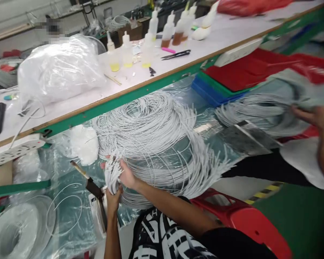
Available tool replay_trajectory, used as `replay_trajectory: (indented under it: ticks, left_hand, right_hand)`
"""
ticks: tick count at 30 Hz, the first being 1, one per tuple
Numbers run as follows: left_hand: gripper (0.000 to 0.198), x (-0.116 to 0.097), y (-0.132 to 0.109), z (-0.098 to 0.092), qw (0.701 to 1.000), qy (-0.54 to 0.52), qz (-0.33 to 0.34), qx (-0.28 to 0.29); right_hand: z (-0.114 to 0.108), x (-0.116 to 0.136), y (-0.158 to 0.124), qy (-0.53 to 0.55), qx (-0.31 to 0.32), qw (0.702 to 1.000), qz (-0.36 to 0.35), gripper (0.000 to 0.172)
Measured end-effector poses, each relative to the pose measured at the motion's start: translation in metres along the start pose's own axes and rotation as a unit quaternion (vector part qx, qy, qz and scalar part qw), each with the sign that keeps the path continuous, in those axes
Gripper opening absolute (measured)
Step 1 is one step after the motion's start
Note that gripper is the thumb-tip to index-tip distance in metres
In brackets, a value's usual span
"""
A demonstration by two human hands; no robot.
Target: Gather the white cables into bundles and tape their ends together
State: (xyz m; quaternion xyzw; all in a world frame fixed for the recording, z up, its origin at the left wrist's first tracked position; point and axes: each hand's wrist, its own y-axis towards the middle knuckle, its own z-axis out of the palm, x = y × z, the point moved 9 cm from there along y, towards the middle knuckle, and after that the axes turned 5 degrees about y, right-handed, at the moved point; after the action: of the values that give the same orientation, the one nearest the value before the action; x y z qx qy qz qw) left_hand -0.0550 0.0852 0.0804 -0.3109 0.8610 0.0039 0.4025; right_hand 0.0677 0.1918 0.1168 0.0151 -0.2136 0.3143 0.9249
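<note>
Well to the left of the big heap of pale cable, a plastic-wrapped coil sits low, with a white power strip behind it; a puffy clear bag rests on the white surface behind and left of the heap, and a crumpled white bag lies just beside the heap's left edge; at the heap's near left corner, the person's left hand is wrapped around the lower part of a bundle of cable ends, while the right hand grasps it higher up, from the right; behind the heap stand squeeze bottles, some with yellow liquid, some brown, with black tweezers near them; right of the heap I see stacked red, green and blue trays, a red chair nearer me, a smaller cable coil, and, farthest right, a co-worker's hand; what that one grips, I cannot tell.
</note>
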Motion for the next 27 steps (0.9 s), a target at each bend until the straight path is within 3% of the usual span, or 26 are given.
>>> replay_trajectory:
  ticks: [3,7,11,15,17,22,27]
  left_hand:
    - [0.033,0.003,-0.001,-0.003,0.999,-0.027,-0.015,-0.035]
    - [0.025,-0.002,-0.002,-0.001,0.994,-0.087,-0.032,-0.057]
    - [0.033,-0.035,-0.006,0.007,0.976,-0.210,-0.036,-0.040]
    - [0.045,-0.080,-0.025,0.018,0.960,-0.279,-0.032,0.015]
    - [0.046,-0.099,-0.040,0.024,0.953,-0.297,-0.026,0.048]
    - [0.038,-0.145,-0.075,0.040,0.937,-0.325,-0.018,0.129]
    - [0.035,-0.200,-0.097,0.058,0.912,-0.347,0.018,0.217]
  right_hand:
    - [-0.009,-0.005,0.012,-0.059,-0.014,0.998,0.002,0.115]
    - [-0.064,0.004,-0.018,-0.175,-0.059,0.983,0.025,0.123]
    - [-0.110,-0.016,-0.083,-0.300,-0.032,0.942,0.145,0.099]
    - [-0.130,-0.048,-0.126,-0.438,0.060,0.851,0.283,0.073]
    - [-0.137,-0.048,-0.138,-0.445,0.087,0.832,0.321,0.064]
    - [-0.131,-0.026,-0.169,-0.372,0.139,0.854,0.336,0.060]
    - [-0.119,-0.006,-0.212,-0.329,0.066,0.901,0.275,0.047]
